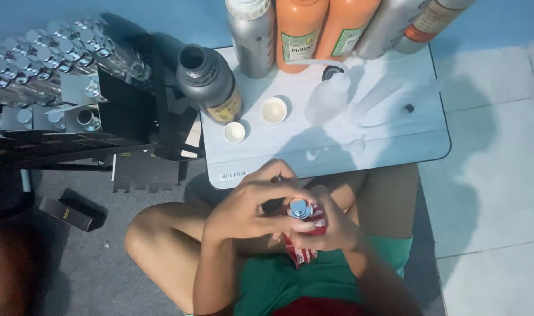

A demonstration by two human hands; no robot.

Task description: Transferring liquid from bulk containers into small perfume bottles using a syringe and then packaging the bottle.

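A small glass bottle with a silver spray top (300, 209) sits upright between both hands, just below the edge of a low white table (395, 140). My left hand (249, 205) curls over it, fingertips pinching the silver top. My right hand (331, 225) wraps the bottle's body together with a red and white cloth (302, 251). Both hands hover above my crossed legs.
On the table stand an open dark metal bottle (211, 85), a silver bottle (252, 38), two orange bottles (319, 29), two white caps (274, 110), a clear squeeze bottle (328, 96) and a syringe (378, 96). Left: trays of small silver-capped bottles (56, 52) and black boxes (144, 172).
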